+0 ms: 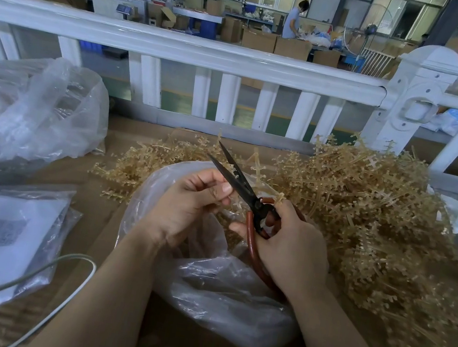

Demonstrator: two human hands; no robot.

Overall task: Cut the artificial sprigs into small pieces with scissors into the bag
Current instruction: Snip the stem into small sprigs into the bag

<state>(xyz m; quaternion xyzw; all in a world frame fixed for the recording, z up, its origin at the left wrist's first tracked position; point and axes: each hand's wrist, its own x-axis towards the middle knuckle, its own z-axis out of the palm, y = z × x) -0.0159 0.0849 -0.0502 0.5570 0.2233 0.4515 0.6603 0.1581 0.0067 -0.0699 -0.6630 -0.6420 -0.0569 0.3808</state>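
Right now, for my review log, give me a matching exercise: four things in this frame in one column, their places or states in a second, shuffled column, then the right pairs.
Things:
1. scissors
2. sprig pile
3. open bag
4. cable

Places or states:
A. lies at lower left, across a flat plastic packet
B. sits under both hands, mouth upward
C. gripped by the right hand, blades parted
D. heaped at right, before the white railing

Pairs: 1-C, 2-D, 3-B, 4-A
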